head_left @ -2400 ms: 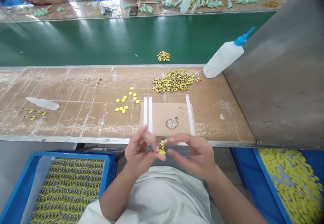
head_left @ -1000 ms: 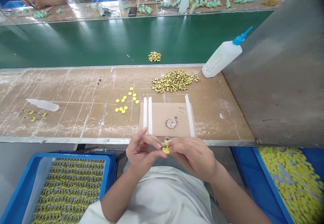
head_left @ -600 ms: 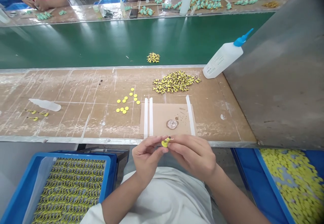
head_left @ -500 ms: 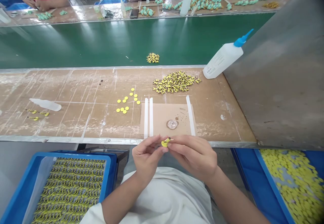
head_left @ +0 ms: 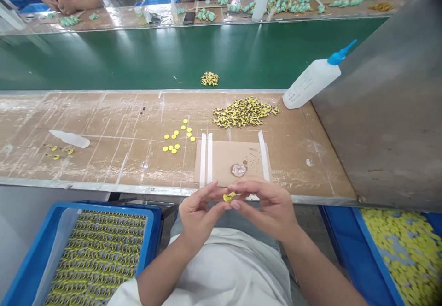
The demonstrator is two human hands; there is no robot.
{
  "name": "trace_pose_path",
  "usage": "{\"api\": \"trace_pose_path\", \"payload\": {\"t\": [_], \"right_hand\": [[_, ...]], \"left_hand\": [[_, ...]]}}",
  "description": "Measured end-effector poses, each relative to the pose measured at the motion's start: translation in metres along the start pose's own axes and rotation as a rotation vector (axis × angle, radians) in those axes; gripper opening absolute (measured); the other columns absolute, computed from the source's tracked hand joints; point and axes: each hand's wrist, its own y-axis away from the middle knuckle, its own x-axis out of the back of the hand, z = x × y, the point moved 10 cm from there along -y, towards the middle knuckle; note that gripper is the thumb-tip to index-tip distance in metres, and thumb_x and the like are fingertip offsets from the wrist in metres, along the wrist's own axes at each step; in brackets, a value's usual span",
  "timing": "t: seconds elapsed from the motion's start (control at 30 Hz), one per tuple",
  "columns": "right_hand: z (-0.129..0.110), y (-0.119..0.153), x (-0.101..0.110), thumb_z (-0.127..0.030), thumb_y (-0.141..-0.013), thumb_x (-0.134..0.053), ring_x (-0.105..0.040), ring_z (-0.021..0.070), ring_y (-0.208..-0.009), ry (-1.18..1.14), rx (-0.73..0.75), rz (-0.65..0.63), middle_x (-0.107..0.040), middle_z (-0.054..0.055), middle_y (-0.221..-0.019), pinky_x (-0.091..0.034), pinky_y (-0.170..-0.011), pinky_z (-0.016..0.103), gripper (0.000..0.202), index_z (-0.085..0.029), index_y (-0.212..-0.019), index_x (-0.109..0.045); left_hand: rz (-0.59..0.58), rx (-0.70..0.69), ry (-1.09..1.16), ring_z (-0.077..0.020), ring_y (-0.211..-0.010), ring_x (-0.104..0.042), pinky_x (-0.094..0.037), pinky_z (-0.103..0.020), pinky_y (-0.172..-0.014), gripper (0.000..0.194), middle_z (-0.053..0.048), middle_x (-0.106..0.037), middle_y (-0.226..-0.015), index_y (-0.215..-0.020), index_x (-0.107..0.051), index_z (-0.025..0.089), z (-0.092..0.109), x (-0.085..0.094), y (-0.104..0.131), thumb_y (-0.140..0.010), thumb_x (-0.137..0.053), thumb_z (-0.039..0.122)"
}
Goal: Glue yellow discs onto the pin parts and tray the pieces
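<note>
Closest in, a white shirt [head_left: 235,269], with blue on both flanks: the left tray [head_left: 103,207] packed with rows of yellow-and-black pieces [head_left: 100,246], the right tray [head_left: 359,255] spread with yellow discs [head_left: 404,255]. And here are the hands, up at the bench edge! The left hand [head_left: 198,211] has the little figure [head_left: 228,197] by its yellow base, pinched between thumb and fingers, the piece tilted over, its other end towards the right hand [head_left: 267,204]. That hand curls its thumb and forefinger around that end; whether they grip it, one cannot tell.

Just past them on the bench [head_left: 293,149], a card [head_left: 223,156] under white tape [head_left: 210,158], a glossy blob [head_left: 239,170] on it. Left of that, loose discs [head_left: 177,146]; further left, three figures [head_left: 54,157] beside a white sheath [head_left: 71,139]. Beyond the card, a big pile [head_left: 245,112], and a bottle [head_left: 312,85] leaning at the metal panel [head_left: 380,121]. Then the green belt [head_left: 138,57] with a small heap [head_left: 209,79], and across it teal pieces [head_left: 290,4] and co-workers.
</note>
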Motion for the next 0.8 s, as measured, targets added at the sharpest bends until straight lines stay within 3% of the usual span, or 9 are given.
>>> {"api": "trace_pose_path", "payload": {"t": [0.1, 0.3, 0.43, 0.57, 0.67, 0.8], "right_hand": [[0.003, -0.004, -0.002, -0.017, -0.09, -0.08, -0.071, 0.0197, -0.089, -0.011, -0.003, 0.027, -0.075, 0.005, -0.098, -0.061, -0.07, 0.026, 0.015, -0.027, -0.101, -0.08], [0.02, -0.003, -0.006, -0.024, -0.09, -0.081, -0.068, 0.0166, -0.074, -0.074, -0.123, 0.005, -0.075, 0.004, -0.087, -0.057, -0.064, 0.024, 0.001, -0.025, -0.091, -0.081], [0.03, 0.001, -0.017, -0.03, -0.092, -0.08, -0.067, 0.0158, -0.072, -0.087, -0.187, -0.055, -0.074, 0.004, -0.084, -0.055, -0.063, 0.023, 0.007, -0.023, -0.09, -0.081], [0.028, -0.011, -0.026, -0.037, -0.086, -0.086, -0.069, 0.0175, -0.07, -0.108, -0.237, -0.165, -0.075, 0.005, -0.085, -0.057, -0.062, 0.025, 0.022, -0.022, -0.101, -0.079], [0.021, -0.054, -0.012, -0.045, -0.086, -0.085, -0.073, 0.0216, -0.08, 0.051, -0.189, -0.182, -0.076, 0.007, -0.094, -0.062, -0.068, 0.03, 0.036, -0.022, -0.111, -0.076], [0.023, -0.164, 0.019, -0.056, -0.096, -0.068, -0.07, 0.0275, -0.108, 0.445, -0.021, -0.121, -0.072, 0.009, -0.12, -0.061, -0.093, 0.041, 0.043, -0.022, -0.122, -0.071]], "left_hand": [[0.015, 0.018, -0.051, -0.0197, -0.088, -0.081, -0.066, -0.025, -0.082, 0.052, -0.002, -0.082, -0.099, -0.118, -0.078, 0.031, -0.004, 0.006, 0.002, -0.073, -0.088, 0.008], [0.087, 0.094, -0.083, -0.024, -0.088, -0.081, -0.067, -0.031, -0.085, 0.041, -0.005, -0.082, -0.094, -0.112, -0.081, 0.025, -0.011, 0.016, 0.008, -0.073, -0.09, 0.017], [0.116, 0.121, -0.069, -0.0237, -0.085, -0.081, -0.067, -0.03, -0.083, 0.036, -0.006, -0.083, -0.09, -0.109, -0.082, 0.024, -0.015, 0.021, 0.009, -0.073, -0.09, 0.02], [0.176, 0.134, 0.006, -0.0222, -0.079, -0.08, -0.067, -0.028, -0.076, 0.049, -0.008, -0.083, -0.089, -0.115, -0.08, 0.023, -0.013, 0.034, 0.007, -0.067, -0.094, 0.022], [0.323, 0.141, 0.06, -0.0191, -0.08, -0.078, -0.065, -0.026, -0.078, 0.054, -0.007, -0.081, -0.089, -0.118, -0.079, 0.022, -0.01, 0.069, 0.01, -0.066, -0.095, 0.024], [0.591, 0.2, 0.049, -0.0155, -0.079, -0.076, -0.062, -0.019, -0.074, 0.059, -0.006, -0.079, -0.091, -0.115, -0.078, 0.019, -0.013, 0.147, 0.029, -0.06, -0.098, 0.03]]}}
